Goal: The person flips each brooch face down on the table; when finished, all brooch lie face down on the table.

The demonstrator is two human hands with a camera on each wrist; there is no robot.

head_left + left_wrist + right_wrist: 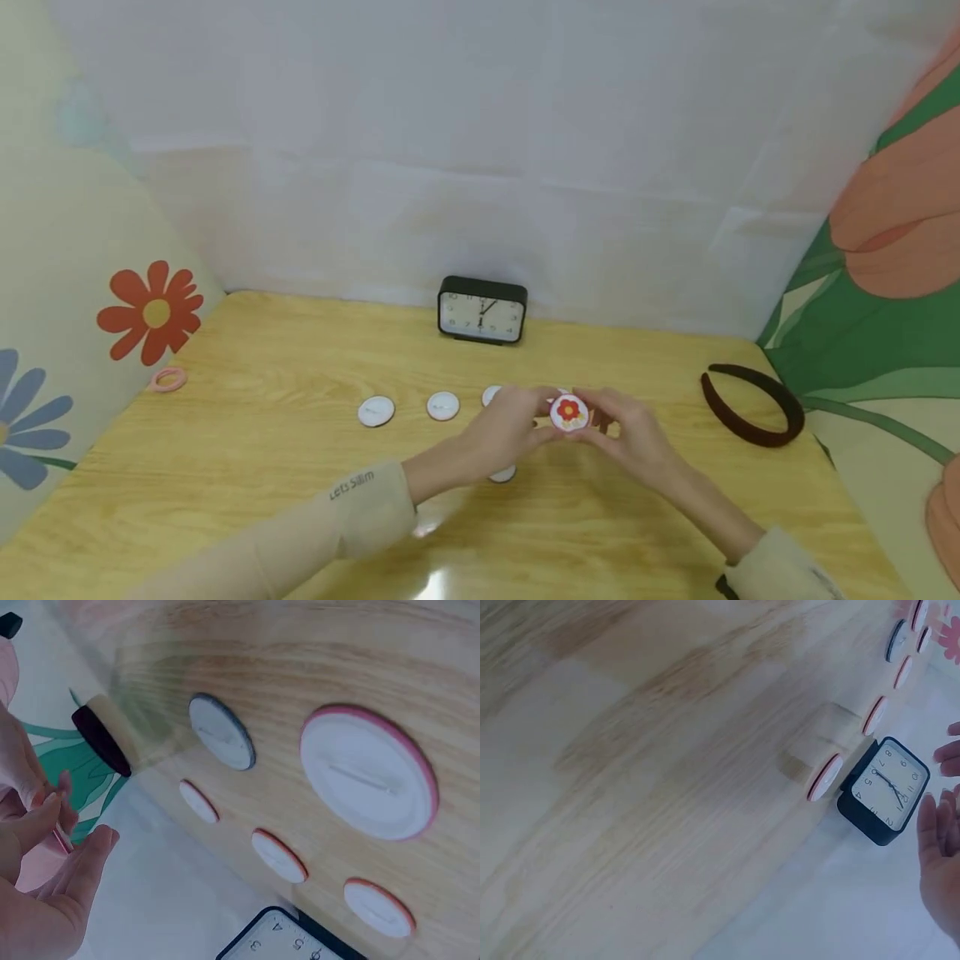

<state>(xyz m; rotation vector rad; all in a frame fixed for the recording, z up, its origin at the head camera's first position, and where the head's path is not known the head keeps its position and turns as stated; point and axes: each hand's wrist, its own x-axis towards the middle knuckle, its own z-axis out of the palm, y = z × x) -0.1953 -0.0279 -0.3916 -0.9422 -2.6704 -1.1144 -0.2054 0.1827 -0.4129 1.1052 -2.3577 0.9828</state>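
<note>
A round button badge [569, 412] with a red flower on its white face is held up over the table between both hands in the head view. My left hand [504, 432] pinches its left side with thumb and fingers. From the other side, my right hand [633, 433] grips the right edge. The left wrist view shows the badge [63, 838] nearly edge-on between the fingertips. Beneath and beside the hands, several badges lie face down with white backs, among them one at the left [376, 411] and its neighbour [443, 406]; the left hand partly covers others.
A black desk clock [482, 310] stands at the back of the wooden table [285, 492], against a white cloth. A dark headband [752, 406] lies at the right. Near the left edge is a pink hair tie [168, 380]. Flower-printed panels flank both sides.
</note>
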